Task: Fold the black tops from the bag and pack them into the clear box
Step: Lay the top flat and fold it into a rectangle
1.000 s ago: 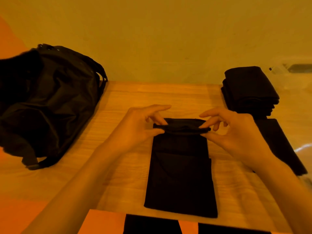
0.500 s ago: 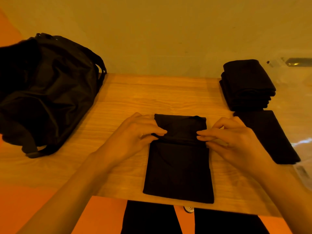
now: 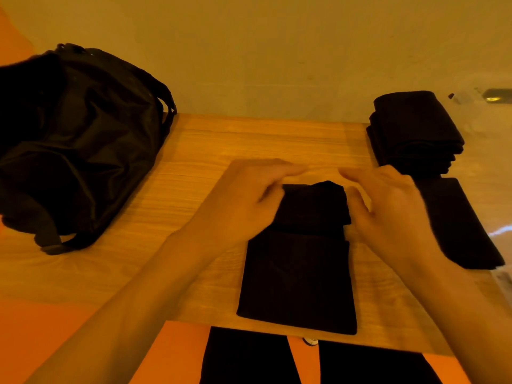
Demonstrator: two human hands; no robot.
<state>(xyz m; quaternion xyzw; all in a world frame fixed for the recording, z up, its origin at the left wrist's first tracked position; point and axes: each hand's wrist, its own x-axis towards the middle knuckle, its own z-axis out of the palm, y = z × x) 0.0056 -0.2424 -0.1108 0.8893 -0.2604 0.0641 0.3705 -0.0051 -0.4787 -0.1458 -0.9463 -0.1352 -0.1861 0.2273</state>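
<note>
A black top (image 3: pixel 297 275) lies folded into a narrow strip at the table's near edge, its far end rolled over into a thick fold. My left hand (image 3: pixel 243 200) grips the fold's left end and my right hand (image 3: pixel 388 214) grips its right end, with thumbs at the sides and fingers stretched over its far edge. Both hands are blurred. The black bag (image 3: pixel 74 139) slumps on the table's left. A stack of folded black tops (image 3: pixel 415 128) sits at the far right, with the clear box (image 3: pixel 487 112) faintly visible beside it.
Another flat folded black top (image 3: pixel 460 223) lies right of my right hand. The wooden table (image 3: pixel 249 139) ends at a plain wall behind. My legs in dark trousers and an orange floor show below the table's near edge.
Both hands moved from the near side of the fold to its far edge. The fold has grown thicker and now bulges upward at its far side.
</note>
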